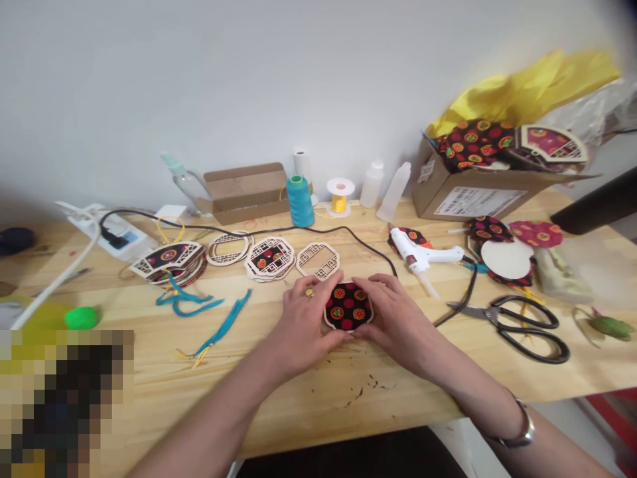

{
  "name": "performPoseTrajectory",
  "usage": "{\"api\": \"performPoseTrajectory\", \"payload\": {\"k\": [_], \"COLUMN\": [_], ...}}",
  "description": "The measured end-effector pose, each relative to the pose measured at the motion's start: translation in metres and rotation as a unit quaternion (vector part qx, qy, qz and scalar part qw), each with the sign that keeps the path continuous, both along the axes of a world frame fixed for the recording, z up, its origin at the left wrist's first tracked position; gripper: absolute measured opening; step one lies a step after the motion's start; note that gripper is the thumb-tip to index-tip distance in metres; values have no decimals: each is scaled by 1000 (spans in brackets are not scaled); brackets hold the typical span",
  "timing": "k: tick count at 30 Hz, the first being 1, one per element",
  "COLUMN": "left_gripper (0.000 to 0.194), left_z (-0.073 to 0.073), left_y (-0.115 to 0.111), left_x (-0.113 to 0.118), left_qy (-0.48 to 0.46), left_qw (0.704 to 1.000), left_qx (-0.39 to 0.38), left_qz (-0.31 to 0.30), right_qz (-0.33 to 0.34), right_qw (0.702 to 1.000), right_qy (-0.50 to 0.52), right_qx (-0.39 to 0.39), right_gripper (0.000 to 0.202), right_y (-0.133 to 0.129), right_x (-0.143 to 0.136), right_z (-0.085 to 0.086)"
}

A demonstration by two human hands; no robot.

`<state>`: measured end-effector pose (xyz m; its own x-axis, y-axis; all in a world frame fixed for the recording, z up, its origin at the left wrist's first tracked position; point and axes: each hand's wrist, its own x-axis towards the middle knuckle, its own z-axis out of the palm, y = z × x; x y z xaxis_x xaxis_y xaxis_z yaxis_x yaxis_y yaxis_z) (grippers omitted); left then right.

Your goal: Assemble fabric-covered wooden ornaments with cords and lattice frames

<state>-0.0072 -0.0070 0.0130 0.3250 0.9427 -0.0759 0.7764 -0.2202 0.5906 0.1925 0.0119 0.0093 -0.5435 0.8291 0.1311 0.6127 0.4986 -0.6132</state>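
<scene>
Between my two hands is a small panel (348, 307) with a pale scalloped rim, faced in black cloth with red and yellow flowers. My left hand (309, 318) grips its left edge, thumb along the near side; a ring shows on one finger. On the opposite edge, my right hand (395, 322) has its fingers and thumb closed. Just beyond my hands lies a cut-out wooden lattice frame (318, 261). Left of that is a stack of lattice frames (270, 259) with the flowered cloth showing through.
A white glue gun (425, 255) with its black cord and black-handled scissors (517, 322) lie to the right. Teal tassels (226, 325) lie left. Along the wall stand a teal thread cone (300, 202), a yellow spool (340, 199), bottles (372, 184) and a filled carton (478, 196).
</scene>
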Motion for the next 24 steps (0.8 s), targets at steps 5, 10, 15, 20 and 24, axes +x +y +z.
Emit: {"api": "performPoseTrajectory", "payload": {"k": [5, 10, 15, 20, 24], "left_gripper": [76, 79, 80, 80, 79], "left_z": [-5, -5, -4, -2, 0], "left_y": [2, 3, 4, 3, 3], "left_x": [1, 2, 4, 5, 6], "left_qy": [3, 13, 15, 13, 13], "left_qw": [1000, 1000, 1000, 1000, 1000], "left_qx": [18, 14, 12, 5, -1], "left_qz": [-12, -14, -9, -5, -4], "right_qz": [1, 14, 4, -15, -11], "right_qw": [1000, 999, 1000, 990, 966], "right_qy": [13, 30, 13, -129, -233], "right_qx": [-3, -18, 27, 57, 108], "right_gripper": [61, 59, 42, 9, 9], "right_y": [-1, -2, -2, -7, -13], "right_x": [-1, 2, 3, -11, -20], "right_z": [0, 3, 10, 17, 20]}}
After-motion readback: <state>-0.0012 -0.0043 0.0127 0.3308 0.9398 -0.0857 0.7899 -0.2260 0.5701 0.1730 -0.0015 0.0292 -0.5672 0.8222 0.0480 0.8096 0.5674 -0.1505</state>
